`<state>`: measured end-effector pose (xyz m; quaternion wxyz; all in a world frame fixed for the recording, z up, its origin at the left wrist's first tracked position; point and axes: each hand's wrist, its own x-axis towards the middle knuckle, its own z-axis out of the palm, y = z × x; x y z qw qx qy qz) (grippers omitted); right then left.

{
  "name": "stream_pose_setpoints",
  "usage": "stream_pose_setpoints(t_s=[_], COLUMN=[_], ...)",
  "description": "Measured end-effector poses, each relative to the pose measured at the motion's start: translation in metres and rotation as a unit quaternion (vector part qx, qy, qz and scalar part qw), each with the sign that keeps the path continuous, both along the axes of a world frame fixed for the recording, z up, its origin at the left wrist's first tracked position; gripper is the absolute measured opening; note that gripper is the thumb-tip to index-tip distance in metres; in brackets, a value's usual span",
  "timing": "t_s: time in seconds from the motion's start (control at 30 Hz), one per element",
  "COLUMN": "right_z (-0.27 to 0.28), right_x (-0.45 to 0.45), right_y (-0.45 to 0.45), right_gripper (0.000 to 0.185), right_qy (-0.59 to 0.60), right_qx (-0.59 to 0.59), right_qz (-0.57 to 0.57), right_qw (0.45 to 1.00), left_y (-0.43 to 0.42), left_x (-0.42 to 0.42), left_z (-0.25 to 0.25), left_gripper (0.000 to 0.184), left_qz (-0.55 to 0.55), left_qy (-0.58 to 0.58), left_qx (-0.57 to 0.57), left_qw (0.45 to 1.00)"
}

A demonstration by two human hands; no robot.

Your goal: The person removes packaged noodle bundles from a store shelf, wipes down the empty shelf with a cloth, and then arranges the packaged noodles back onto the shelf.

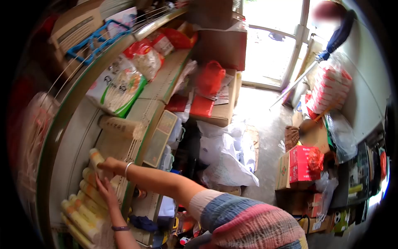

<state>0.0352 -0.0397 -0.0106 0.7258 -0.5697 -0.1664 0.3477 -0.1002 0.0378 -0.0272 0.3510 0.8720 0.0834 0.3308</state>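
Note:
My right hand [110,166], with a white bangle at the wrist, is closed around a pale cylindrical pack of dried noodles [96,156] on the shelf. Just below it, my left hand [108,191] has its fingers stretched out against the packs' near ends. A dark band circles that wrist. Several similar yellow-and-white noodle packs [81,213] lie side by side at the lower left. Farther back on the same shelf rests a brownish cylindrical pack [120,126], and past it a white-and-green bag [118,86] of pale contents.
The metal shelf's edge [143,137] runs along my right forearm. Bags in red and clear plastic [145,58] sit farther up the shelf. White sacks [226,155] and cartons stand on the floor by the aisle. A red box [304,163] is at right, and a glass door [269,54] is beyond.

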Motion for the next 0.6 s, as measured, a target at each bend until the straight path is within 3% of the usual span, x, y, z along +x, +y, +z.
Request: stream_pose_setpoints(t_s=[0.03, 0.1, 0.13, 0.17, 0.2, 0.27, 0.37, 0.43, 0.5, 0.6], right_z=[0.001, 0.016, 0.012, 0.009, 0.044, 0.043, 0.056, 0.060, 0.057, 0.052], right_x=[-0.004, -0.016, -0.022, -0.030, -0.059, -0.095, -0.146, -0.188, -0.225, -0.267], right_y=[0.003, -0.020, -0.029, -0.035, -0.069, -0.086, -0.130, -0.151, -0.152, -0.140], right_gripper=[0.049, 0.047, 0.045, 0.042, 0.038, 0.047, 0.056, 0.060, 0.078, 0.088], right_qy=[0.046, 0.022, -0.136, -0.066, -0.020, -0.070, -0.130, -0.050, -0.044, -0.059], right_qx=[0.034, 0.026, 0.069, 0.061, 0.068, 0.194, 0.169, 0.149, 0.159, 0.157], right_qz=[0.001, 0.039, 0.064, 0.085, 0.071, 0.068, 0.117, 0.158, 0.211, 0.317], right_qw=[0.998, 0.999, 0.986, 0.992, 0.995, 0.976, 0.970, 0.975, 0.963, 0.933], left_y=[-0.011, -0.015, -0.025, -0.040, -0.057, -0.083, -0.110, -0.122, -0.133, -0.140], left_x=[-0.003, -0.009, -0.016, -0.025, -0.038, -0.072, -0.131, -0.172, -0.214, -0.275], left_z=[0.010, 0.013, 0.021, 0.028, 0.040, 0.055, 0.060, 0.051, 0.026, 0.018], left_gripper=[0.050, 0.053, 0.055, 0.056, 0.057, 0.058, 0.062, 0.066, 0.071, 0.073], left_qz=[-0.002, 0.000, -0.018, -0.033, -0.036, -0.013, 0.041, 0.016, 0.001, 0.015], left_qy=[-0.007, -0.035, -0.067, -0.099, -0.111, -0.123, -0.096, -0.132, -0.133, -0.169], left_qx=[-0.023, 0.006, 0.013, 0.022, 0.022, 0.058, 0.151, 0.123, 0.048, -0.001], left_qw=[1.000, 0.999, 0.998, 0.994, 0.993, 0.991, 0.983, 0.984, 0.990, 0.985])
